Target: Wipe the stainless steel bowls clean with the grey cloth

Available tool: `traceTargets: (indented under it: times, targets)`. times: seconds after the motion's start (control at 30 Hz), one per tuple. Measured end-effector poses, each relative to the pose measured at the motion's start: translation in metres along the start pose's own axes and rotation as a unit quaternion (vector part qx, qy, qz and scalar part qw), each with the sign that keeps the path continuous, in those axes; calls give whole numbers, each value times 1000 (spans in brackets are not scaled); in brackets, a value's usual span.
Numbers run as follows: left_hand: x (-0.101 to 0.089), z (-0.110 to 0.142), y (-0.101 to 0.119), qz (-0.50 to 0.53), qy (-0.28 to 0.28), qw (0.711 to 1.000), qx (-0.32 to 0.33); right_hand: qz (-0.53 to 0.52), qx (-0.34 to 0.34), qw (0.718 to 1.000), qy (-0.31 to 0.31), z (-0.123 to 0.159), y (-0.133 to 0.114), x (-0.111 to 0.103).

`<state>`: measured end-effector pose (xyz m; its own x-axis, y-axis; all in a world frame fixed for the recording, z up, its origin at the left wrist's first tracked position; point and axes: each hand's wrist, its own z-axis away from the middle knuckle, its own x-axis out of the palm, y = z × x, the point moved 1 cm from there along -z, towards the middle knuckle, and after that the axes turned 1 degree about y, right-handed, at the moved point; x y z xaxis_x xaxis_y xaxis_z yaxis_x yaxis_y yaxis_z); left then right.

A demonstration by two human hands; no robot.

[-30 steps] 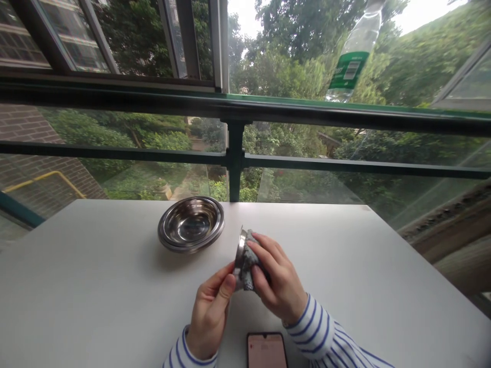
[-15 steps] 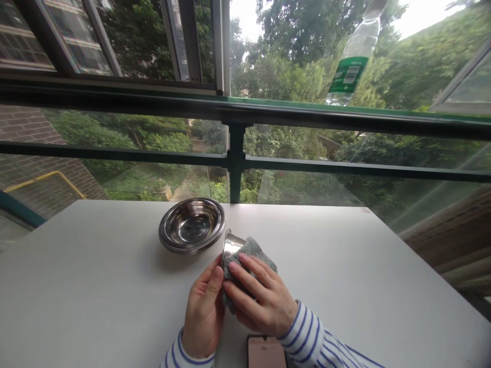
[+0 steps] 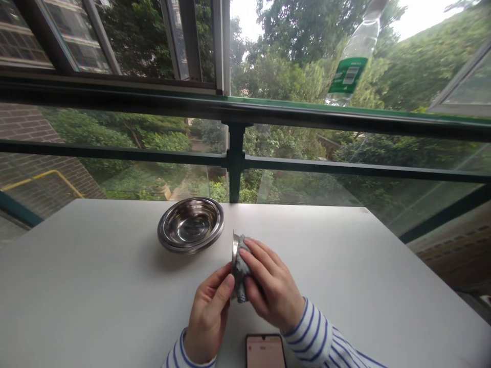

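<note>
A small shiny metal bowl (image 3: 234,250) is held on its side above the table, its rim facing left. My left hand (image 3: 210,306) pinches the rim between thumb and fingers at the lower left. A grey cloth (image 3: 242,268) lies bunched against the bowl's outer side. Over the cloth, my right hand (image 3: 271,281) is closed, pressing it to the metal. Much of the bowl is hidden behind the cloth and fingers. Just beyond, to the left, stands a stack of metal bowls (image 3: 164,236).
A phone (image 3: 265,351) lies on the white table (image 3: 95,286) at the near edge, below my hands. Along the table's far side runs a dark green railing (image 3: 236,168) before the window. A plastic bottle (image 3: 353,66) with a green label stands above the rail.
The small bowl has turned so its rim is nearly edge-on and sits slightly further right. My right hand and the cloth have shifted round its side; the cloth is more bunched.
</note>
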<state>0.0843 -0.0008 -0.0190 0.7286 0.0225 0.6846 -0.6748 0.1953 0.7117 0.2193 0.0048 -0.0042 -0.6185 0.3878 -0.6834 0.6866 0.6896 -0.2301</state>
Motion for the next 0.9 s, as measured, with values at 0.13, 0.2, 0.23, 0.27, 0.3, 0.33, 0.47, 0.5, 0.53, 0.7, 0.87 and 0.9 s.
traceTargets:
  times: [0.13, 0.2, 0.23, 0.27, 0.3, 0.33, 0.47, 0.5, 0.53, 0.7, 0.87, 0.9]
  targets:
    - [-2, -3, 2, 15, 28, 999, 16, 9, -53, 999, 3, 4, -3, 7]
    - [-3, -4, 4, 24, 48, 998, 22, 20, -93, 995, 15, 8, -4, 12]
    - [-3, -4, 4, 26, 53, 998, 24, 21, -98, 995, 20, 9, -4, 14]
    - [-2, -4, 4, 25, 53, 998, 25, 19, -87, 996, 24, 9, -4, 15]
    - [-2, -4, 4, 21, 50, 998, 27, 15, -62, 998, 27, 9, -4, 14]
    - [-1, -3, 3, 17, 45, 998, 29, 10, -30, 999, 28, 8, -3, 13]
    - [0, -1, 3, 3, 43, 998, 37, 4, 32, 999, 32, 7, -3, 10]
    - [-1, -1, 3, 5, 49, 998, 38, 11, 9, 999, 34, 8, -4, 11]
    - [-2, -1, 4, 8, 56, 998, 38, 20, -20, 999, 38, 10, -6, 12]
    - [-4, -2, 3, 8, 58, 998, 31, 27, -34, 998, 40, 10, -7, 14]
    - [-1, -1, -1, -12, 10, 1000, 22, 31, 19, 999, 10, 5, -3, 7]
    - [-1, -1, -1, -11, 4, 1000, 23, 39, -8, 999, 9, 5, -3, 6]
